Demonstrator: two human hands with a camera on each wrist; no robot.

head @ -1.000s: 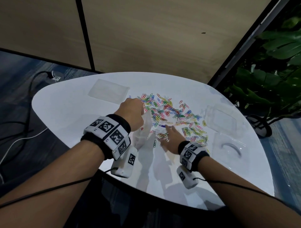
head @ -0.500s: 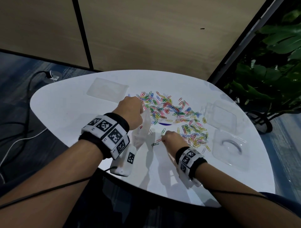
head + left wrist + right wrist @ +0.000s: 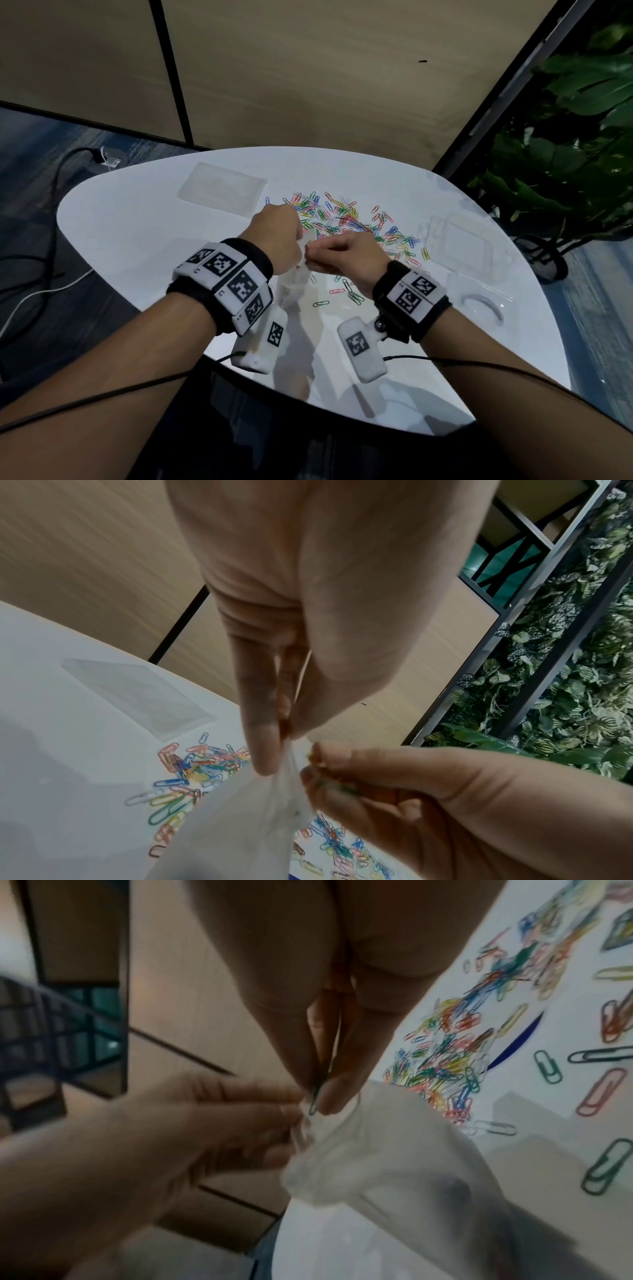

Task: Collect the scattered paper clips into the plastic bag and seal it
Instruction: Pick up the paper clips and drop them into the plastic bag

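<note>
Many coloured paper clips [image 3: 346, 219] lie scattered over the far middle of the white table [image 3: 144, 233]. My left hand [image 3: 277, 236] holds a clear plastic bag [image 3: 291, 284] up by its top edge, pinched between fingers and thumb [image 3: 260, 739]. The bag [image 3: 246, 826] hangs down towards the table. My right hand [image 3: 342, 255] is right at the bag's mouth and pinches a green paper clip [image 3: 313, 1096] between thumb and fingers. A few loose clips [image 3: 342, 291] lie under my right wrist.
A flat clear bag [image 3: 222, 186] lies at the table's far left. Clear plastic boxes and lids [image 3: 462, 246] sit at the right, one with a curved piece [image 3: 483, 301]. Plants [image 3: 565, 154] stand to the right. A wooden wall is behind.
My right hand has left the table beside the pile, lifted with a paper clip and moved left to the mouth of the bag. The left hand kept holding the bag.
</note>
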